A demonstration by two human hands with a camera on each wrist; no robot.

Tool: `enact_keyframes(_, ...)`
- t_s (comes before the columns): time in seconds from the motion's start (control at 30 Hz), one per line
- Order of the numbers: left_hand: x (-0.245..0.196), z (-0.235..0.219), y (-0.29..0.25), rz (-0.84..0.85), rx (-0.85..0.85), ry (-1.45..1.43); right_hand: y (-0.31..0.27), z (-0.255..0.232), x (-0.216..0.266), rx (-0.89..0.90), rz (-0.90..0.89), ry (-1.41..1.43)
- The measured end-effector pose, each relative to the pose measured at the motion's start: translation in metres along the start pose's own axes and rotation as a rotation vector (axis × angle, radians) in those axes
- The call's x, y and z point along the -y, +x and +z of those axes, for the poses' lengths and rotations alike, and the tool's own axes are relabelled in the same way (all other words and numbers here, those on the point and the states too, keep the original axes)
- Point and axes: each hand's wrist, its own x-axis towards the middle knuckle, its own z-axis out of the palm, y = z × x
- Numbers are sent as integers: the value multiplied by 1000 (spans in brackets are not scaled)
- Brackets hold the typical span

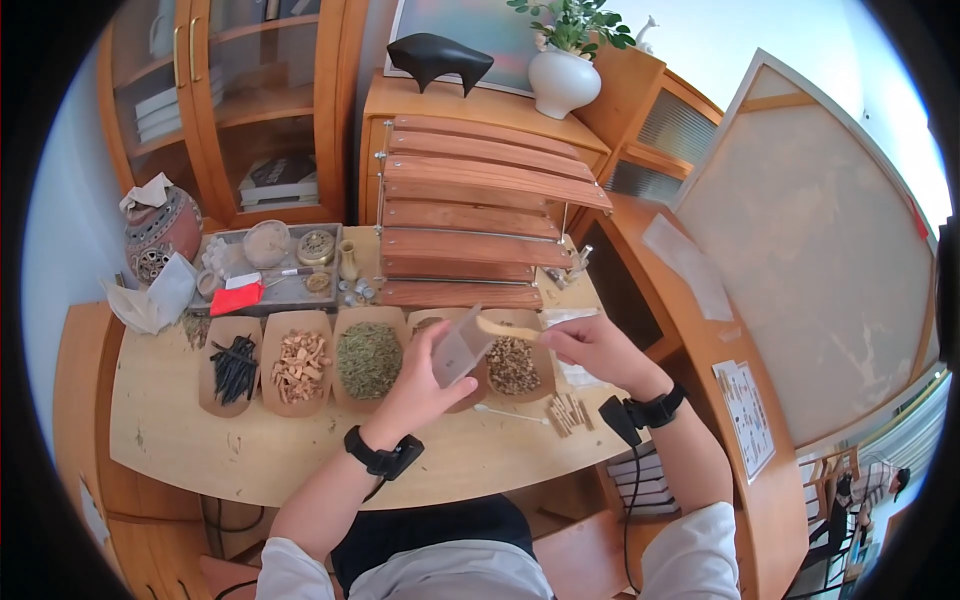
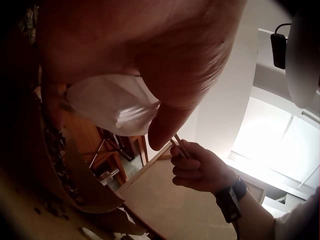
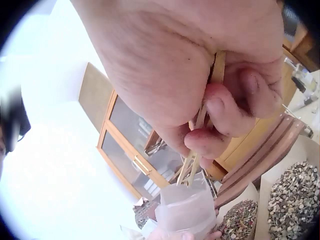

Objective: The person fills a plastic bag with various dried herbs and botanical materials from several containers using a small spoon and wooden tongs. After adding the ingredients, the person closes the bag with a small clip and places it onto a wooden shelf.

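Observation:
My left hand holds up a small translucent bag, its fingers and thumb on either side. From the right, my right hand grips thin bamboo tongs. In the right wrist view the two strips of the tongs run down between thumb and fingers, tips at the mouth of the bag. Both hands are over paper trays of dried herbs. A tray of speckled brown pieces lies below the tongs; the tray left of it is mostly hidden by the left hand and bag.
Further left stand trays of green herb, pale chips and black strips. A white spoon and short sticks lie near the front. Behind rise a slatted wooden rack and a grey tray with jars.

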Motion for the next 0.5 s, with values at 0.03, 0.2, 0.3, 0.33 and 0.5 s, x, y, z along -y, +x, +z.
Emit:
enact_keyframes(0.03,-1,0,0,-4,-1,-7,1,4,4,19,-47,-20)
enact_keyframes(0.2,2,0,0,3,13,-34,-7,16,18,-69,-163,-110)
enact_keyframes(0.3,7,1,-1,30,-3,-20,-14,5,12,-90,-95,-34)
enact_keyframes(0.33,7,1,-1,41,-11,-13,-16,-1,8,-100,-46,-29)
enact_keyframes(0.5,8,0,0,41,-19,-13,-17,-19,-29,-106,233,-130)
